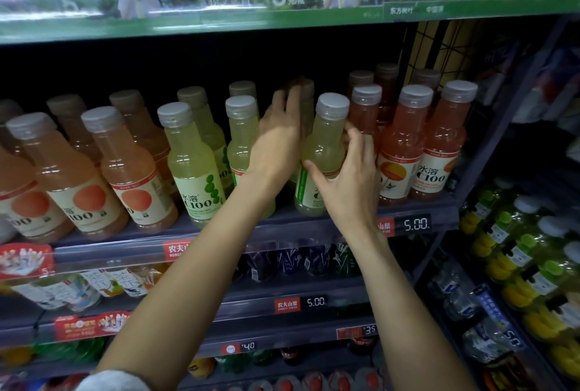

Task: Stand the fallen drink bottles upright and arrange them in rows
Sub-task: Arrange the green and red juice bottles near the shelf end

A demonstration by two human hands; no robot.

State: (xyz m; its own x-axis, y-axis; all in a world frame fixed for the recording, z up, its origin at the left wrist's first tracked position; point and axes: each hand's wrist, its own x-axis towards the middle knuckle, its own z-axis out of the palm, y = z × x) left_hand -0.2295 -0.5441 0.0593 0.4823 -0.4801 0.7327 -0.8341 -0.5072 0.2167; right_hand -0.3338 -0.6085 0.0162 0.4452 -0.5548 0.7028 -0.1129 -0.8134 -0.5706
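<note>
Landmark: the green bottle (323, 152) stood at the front edge of the shelf (282, 227), leaning a little to the left, its grey cap near the caps of the pink row to its right.

Right hand: your right hand (348, 183) cupped that green bottle from the right at label height, thumb across the front and fingers (357, 139) curled toward its far side; it read as a steadying hold, meant to square the bottle up in its lane.

Left hand: your left hand (279, 139) reached past the green bottle's left shoulder, its fingers laid on the blurred rear bottle (303, 92) just behind it. I could not tell whether they closed round it or only pressed, but the aim looked like tipping it upright.

Green rows: left of the green bottle stood two more lanes of green bottles (191, 158), upright and front to back.

Pink row: touching the green bottle's right side, the pink bottles (405, 146) stood upright in lanes, labels forward.

Orange rows: well to the left of the green bottle, the orange bottles (125, 168) looked lined up, so judged done.

Risk: the tight spacing around the green bottle meant a nudge could topple a neighbour.
</note>
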